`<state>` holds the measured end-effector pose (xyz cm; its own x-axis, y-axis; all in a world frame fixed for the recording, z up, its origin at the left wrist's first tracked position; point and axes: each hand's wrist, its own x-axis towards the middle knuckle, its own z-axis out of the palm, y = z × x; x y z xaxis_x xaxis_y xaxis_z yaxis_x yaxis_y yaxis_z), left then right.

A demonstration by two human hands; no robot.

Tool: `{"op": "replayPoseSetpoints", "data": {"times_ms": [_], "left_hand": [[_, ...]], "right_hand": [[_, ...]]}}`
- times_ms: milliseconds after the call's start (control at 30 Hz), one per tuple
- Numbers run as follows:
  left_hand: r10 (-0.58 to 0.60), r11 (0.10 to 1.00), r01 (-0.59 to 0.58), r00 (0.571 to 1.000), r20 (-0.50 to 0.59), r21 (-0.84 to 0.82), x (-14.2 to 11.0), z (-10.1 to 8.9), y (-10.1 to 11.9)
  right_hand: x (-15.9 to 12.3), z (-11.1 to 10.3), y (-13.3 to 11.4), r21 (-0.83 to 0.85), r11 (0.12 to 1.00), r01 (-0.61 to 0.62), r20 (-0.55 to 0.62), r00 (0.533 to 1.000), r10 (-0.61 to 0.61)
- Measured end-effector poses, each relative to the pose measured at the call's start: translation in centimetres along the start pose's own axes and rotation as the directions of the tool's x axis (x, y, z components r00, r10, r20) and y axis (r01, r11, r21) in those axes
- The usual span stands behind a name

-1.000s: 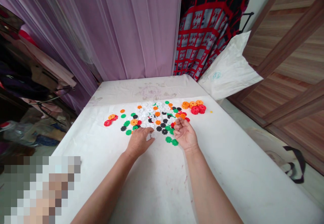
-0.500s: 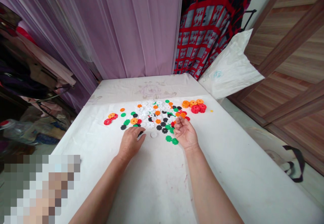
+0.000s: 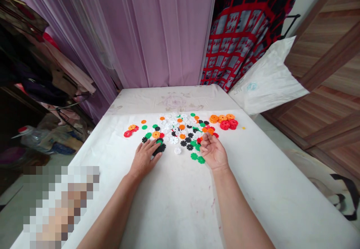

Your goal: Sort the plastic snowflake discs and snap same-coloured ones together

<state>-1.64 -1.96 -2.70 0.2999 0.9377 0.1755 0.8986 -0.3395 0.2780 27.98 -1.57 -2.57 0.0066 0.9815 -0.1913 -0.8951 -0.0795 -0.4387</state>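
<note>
A scatter of small flower-shaped plastic discs [image 3: 180, 129] in white, black, green, orange and red lies on a white table [image 3: 180, 204]. My left hand [image 3: 144, 158] rests flat with its fingers stretched out, the fingertips touching a black disc [image 3: 160, 148] at the pile's near left edge. My right hand [image 3: 213, 152] lies palm up at the pile's near right edge, fingers curled with thumb and fingertips pinched together over red and green discs; what it holds is hidden. A single white disc [image 3: 177, 150] lies between the hands.
Stacked orange and red discs [image 3: 225, 121] sit at the pile's right, a few red and orange ones [image 3: 131, 130] at its left. A purple curtain [image 3: 152, 31] hangs behind; a white bag [image 3: 267, 80] leans at the right. Clutter fills the floor at the left.
My left hand slid left, off the white disc and onto the black and green discs. The right hand stayed put, its fingers curling tighter. The camera shifted slightly.
</note>
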Motion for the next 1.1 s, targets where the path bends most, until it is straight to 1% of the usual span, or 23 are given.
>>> {"op": "replayPoseSetpoints", "data": {"times_ms": [67, 200, 267, 333, 433, 500, 667, 800, 967, 1100], "left_hand": [[0.008, 0.999, -0.009, 0.999, -0.031, -0.040, -0.1, -0.1, 0.0], [-0.023, 0.995, 0.005, 0.980, -0.196, -0.096, 0.5, -0.3, -0.9], [-0.051, 0.997, 0.031, 0.962, -0.269, -0.077, 1.2, -0.5, -1.6], [-0.082, 0.997, 0.082, 0.952, -0.296, -0.012, 1.9, -0.7, -2.1], [-0.109, 0.986, 0.136, 0.963, -0.247, 0.092, 2.9, -1.1, -2.5], [-0.110, 0.982, 0.138, 0.973, -0.205, 0.129, 3.4, -1.3, -2.5], [-0.117, 0.974, 0.141, 0.983, -0.138, 0.179, 4.4, -1.6, -1.9], [-0.167, 0.968, 0.180, 0.982, -0.084, 0.177, 5.1, -1.9, -1.4], [-0.234, 0.960, 0.236, 0.972, -0.027, 0.148, 6.1, -2.2, -1.4], [-0.236, 0.964, 0.238, 0.971, -0.032, 0.121, 6.2, -2.1, -1.7]], "right_hand": [[0.0, -0.1, 0.0, -0.004, 1.000, 0.004, -0.001, 1.000, -0.004], [0.1, -0.3, 0.1, -0.012, 1.000, 0.009, 0.013, 1.000, -0.009], [0.1, -0.3, 0.1, -0.011, 1.000, 0.010, 0.012, 1.000, -0.010], [0.1, -0.2, 0.1, -0.008, 1.000, 0.009, 0.004, 1.000, -0.009], [0.1, -0.1, 0.1, -0.006, 1.000, 0.011, -0.004, 1.000, -0.011], [0.1, 0.0, 0.2, -0.006, 1.000, 0.014, -0.013, 1.000, -0.014], [0.0, 0.1, 0.1, -0.008, 1.000, 0.014, -0.027, 1.000, -0.014], [0.0, 0.2, 0.0, -0.018, 1.000, 0.007, -0.019, 1.000, -0.007], [0.0, 0.4, 0.1, -0.008, 1.000, 0.005, -0.032, 0.999, -0.005], [0.0, 0.4, 0.1, 0.008, 1.000, 0.003, -0.045, 0.999, -0.003]]}}
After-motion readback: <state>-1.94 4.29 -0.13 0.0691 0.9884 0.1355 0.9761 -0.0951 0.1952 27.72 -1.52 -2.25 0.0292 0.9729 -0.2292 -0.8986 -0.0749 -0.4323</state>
